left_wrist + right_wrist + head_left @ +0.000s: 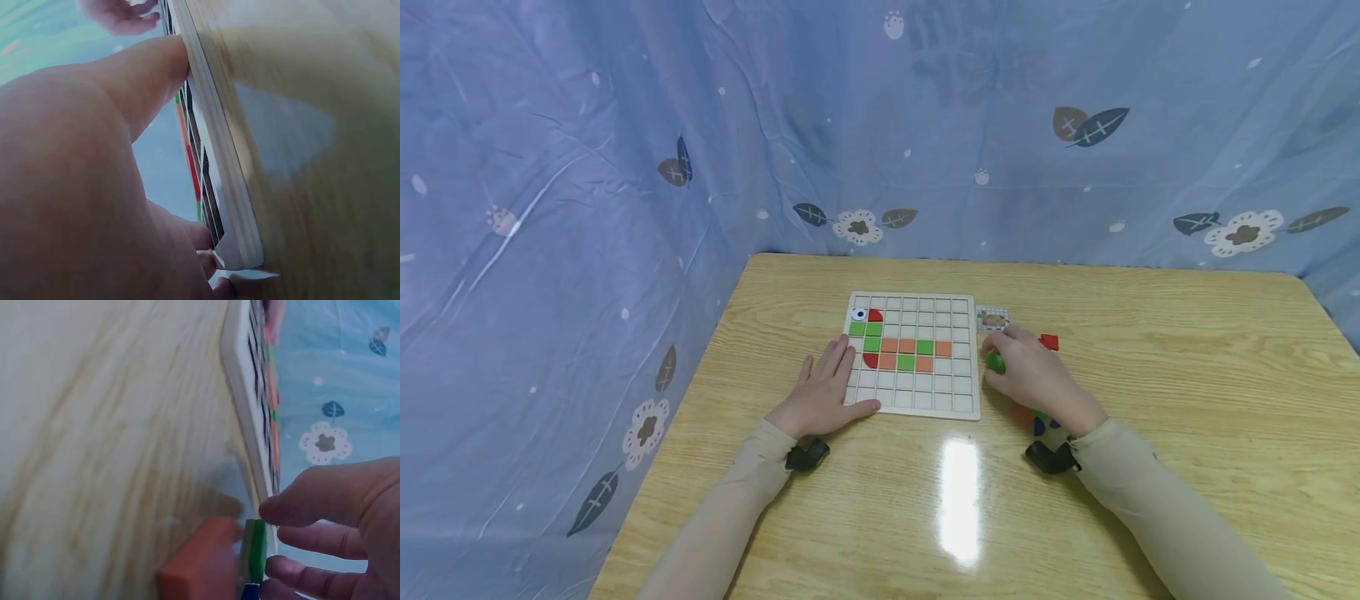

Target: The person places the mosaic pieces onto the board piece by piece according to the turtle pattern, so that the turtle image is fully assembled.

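Observation:
A square wooden grid board (931, 395) lies on the table, with green, orange and red tiles and an eye tile (860, 314) set in its cells. My left hand (822, 395) rests along the board's left edge, its fingers extended and the thumb at the near corner, also seen in the left wrist view. Just past the board's right edge, my right hand (1028, 373) pinches a green tile (995, 362) between thumb and fingers. In the right wrist view the green tile (256, 550) stands on edge at the fingertips, beside an orange tile (197, 562).
A small pattern card (993, 317) lies at the board's upper right. A red tile (1049, 342) sits beyond the right hand, and orange and blue tiles (1039, 427) lie partly hidden under it. A patterned blue cloth (880, 125) hangs behind the table and on its left side.

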Demonstrator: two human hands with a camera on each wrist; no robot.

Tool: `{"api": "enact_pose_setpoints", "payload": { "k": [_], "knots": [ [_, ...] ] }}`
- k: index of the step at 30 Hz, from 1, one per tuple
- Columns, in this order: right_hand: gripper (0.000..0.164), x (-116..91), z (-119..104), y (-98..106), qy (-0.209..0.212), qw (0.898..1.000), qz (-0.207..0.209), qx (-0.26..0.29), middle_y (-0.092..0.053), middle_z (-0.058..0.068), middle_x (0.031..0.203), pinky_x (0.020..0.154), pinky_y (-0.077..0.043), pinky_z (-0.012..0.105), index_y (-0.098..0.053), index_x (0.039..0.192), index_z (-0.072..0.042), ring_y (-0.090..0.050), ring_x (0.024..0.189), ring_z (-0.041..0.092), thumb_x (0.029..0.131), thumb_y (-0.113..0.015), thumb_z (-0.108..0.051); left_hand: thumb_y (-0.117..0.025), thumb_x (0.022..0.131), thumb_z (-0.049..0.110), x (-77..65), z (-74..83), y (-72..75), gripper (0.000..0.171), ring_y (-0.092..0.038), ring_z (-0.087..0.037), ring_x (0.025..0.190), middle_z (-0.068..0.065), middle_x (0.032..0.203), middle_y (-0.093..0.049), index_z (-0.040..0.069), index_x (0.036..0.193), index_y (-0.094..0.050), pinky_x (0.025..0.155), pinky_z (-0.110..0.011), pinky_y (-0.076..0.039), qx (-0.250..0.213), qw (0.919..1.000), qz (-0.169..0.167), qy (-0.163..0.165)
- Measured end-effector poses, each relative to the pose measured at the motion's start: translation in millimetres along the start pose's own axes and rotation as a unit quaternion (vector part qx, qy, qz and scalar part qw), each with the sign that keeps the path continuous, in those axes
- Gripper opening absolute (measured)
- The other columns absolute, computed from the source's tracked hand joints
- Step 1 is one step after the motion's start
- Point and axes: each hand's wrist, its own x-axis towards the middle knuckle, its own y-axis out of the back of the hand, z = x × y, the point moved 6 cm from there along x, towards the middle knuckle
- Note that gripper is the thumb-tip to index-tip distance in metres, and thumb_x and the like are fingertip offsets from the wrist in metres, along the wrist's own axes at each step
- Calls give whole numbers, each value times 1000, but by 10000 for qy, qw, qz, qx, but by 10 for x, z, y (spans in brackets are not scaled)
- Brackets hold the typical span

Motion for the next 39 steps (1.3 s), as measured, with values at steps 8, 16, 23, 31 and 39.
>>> {"api": "enact_pose_setpoints", "payload": {
  "k": [8, 16, 23, 31, 39],
  "knots": [
    [26, 41, 42, -70, -129, 9998, -129, -43, -66, 18, 118, 68, -53, 41, -71, 114, -6, -62, 93, 29, 89, -76, -9, -53, 97, 70, 2, 6, 5, 108, 2, -32, 164, -14, 176, 4, 2, 167, -8, 127, -65, -4, -31, 10000, 24, -10],
    [22, 52, 42, -67, 16, 10000, -35, -41, -69, 15, 112, 70, -55, 40, -73, 109, -6, -64, 91, 26, 87, -76, -6, -53, 97, 71, 2, -2, 2, 108, 1, -32, 164, -14, 176, 4, 2, 167, -8, 127, -65, -5, 2, 10000, 20, 1],
    [17, 47, 32, -63, 143, 9999, 29, -26, -69, 9, 102, 62, -50, 33, -74, 102, -7, -59, 83, 21, 85, -75, -5, -55, 97, 70, -9, 19, 24, 108, 0, -33, 164, -14, 176, 4, 1, 167, -9, 127, -65, -5, -42, 10000, 54, -20],
    [11, 60, -19, -21, 406, 9985, 360, -60, -72, 12, 107, 60, -47, 30, -73, 96, -9, -65, 92, 27, 86, -75, -8, -55, 97, 70, -5, 21, 26, 108, 1, -33, 164, -14, 176, 4, 1, 167, -8, 127, -65, -5, -26, 10000, 37, -21],
    [14, 142, -290, 41, 1024, 9935, 492, -51, -69, 9, 101, 70, -53, 36, -75, 100, -7, -61, 88, 26, 86, -78, -10, -54, 97, 70, -6, 22, 19, 108, 1, -33, 164, -14, 176, 5, 1, 167, -8, 127, -65, -4, -7, 10000, 9, -12]
  ]
}}
